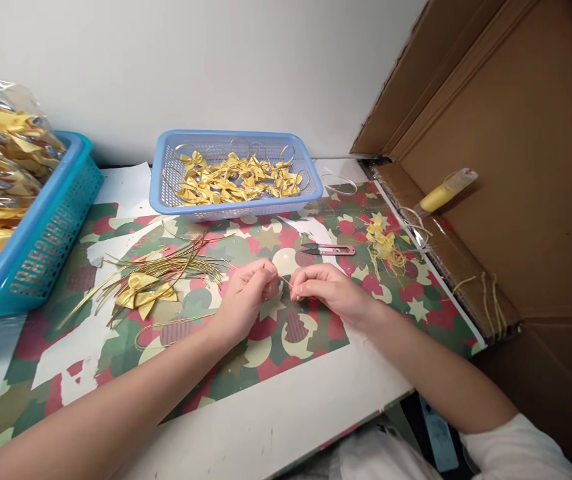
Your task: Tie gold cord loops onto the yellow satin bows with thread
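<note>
A thin gold cord (285, 281) runs between my two hands just above the patterned sheet. My left hand (247, 288) pinches one part of it, thumb against curled fingers. On the other side my right hand (327, 287) grips it with closed fingertips; a small yellowish bit shows under them, too small to make out. Left of my hands lie a loose pile of gold cords (186, 263) and a yellow ribbon bow (142, 294). Pink-handled thread snips (336, 250) rest behind my right hand.
A blue basket (236, 211) of yellow bows with cord loops stands at the back. At the left, a larger blue basket (49, 243) holds bagged bows. Yellow scraps (385, 245) lie near the cardboard wall (506, 167), where a yellow tube (447, 191) leans.
</note>
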A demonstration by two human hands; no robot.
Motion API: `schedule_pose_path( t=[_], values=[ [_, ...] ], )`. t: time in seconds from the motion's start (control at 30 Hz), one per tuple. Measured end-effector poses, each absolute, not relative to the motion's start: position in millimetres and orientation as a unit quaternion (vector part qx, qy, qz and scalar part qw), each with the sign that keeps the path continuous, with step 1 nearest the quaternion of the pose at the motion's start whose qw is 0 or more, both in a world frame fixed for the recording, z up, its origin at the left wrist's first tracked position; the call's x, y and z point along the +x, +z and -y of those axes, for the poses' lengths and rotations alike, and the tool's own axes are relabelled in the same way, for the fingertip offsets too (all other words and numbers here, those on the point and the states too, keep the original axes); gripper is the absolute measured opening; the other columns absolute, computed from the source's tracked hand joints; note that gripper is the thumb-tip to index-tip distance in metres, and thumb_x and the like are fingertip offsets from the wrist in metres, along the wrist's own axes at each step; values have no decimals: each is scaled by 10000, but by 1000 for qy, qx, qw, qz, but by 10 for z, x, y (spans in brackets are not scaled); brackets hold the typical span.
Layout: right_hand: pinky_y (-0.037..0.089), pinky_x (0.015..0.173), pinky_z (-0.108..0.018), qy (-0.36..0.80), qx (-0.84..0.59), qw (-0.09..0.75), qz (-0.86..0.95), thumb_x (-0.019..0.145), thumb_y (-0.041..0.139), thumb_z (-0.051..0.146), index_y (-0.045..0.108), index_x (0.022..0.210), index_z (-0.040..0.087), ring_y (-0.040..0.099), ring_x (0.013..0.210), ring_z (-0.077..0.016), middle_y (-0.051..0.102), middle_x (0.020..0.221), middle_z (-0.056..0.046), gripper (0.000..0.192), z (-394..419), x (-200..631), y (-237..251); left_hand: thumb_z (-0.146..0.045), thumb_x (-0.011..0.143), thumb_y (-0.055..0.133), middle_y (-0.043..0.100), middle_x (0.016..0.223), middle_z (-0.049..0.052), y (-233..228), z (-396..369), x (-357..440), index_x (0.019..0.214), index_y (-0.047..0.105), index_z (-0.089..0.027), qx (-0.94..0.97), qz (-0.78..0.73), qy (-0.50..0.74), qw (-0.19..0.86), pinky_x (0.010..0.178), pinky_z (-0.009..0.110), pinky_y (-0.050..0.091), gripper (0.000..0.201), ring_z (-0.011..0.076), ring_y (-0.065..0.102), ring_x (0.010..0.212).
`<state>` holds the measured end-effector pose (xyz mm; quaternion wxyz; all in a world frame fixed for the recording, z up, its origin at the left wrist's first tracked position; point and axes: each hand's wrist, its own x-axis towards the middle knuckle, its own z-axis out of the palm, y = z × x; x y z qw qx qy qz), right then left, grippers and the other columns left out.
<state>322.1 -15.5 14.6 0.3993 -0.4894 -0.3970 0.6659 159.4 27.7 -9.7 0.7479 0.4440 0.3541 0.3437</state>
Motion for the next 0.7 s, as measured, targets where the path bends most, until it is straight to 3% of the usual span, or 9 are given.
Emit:
schedule_pose_path(
  t=[0.7],
  values=[
    [344, 634, -267, 681, -483, 379, 400, 653, 621, 243, 642, 585, 166, 475, 643, -110, 576, 643, 3, 105, 158, 3283, 116, -254, 737, 559, 263, 508, -75, -51, -282, 1614, 556, 366, -191, 414, -369, 353, 754, 495, 241, 194, 271, 78, 225, 493]
  ],
)
